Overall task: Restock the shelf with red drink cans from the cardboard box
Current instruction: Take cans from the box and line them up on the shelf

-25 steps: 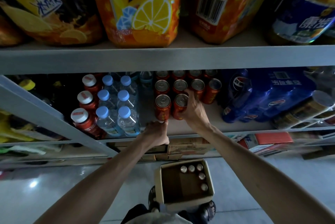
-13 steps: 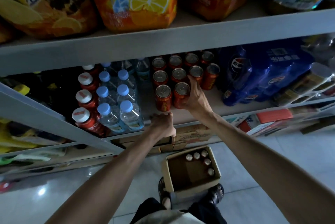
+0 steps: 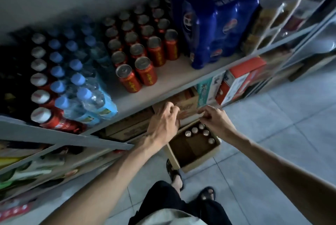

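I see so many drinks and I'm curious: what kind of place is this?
Probably a small shop or its stockroom: a shelf packed with rows of red cans, wrapped water bottles and blue cola packs, plus a cardboard box holding more.

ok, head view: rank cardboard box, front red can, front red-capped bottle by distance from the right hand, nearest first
1. cardboard box, directly below the right hand.
2. front red can, up-left on the shelf.
3. red-capped bottle, far left.

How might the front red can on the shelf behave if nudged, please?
The front red can is tall and narrow, so it probably tips easily. Once down, its round body would likely roll, and the shelf edge is close.
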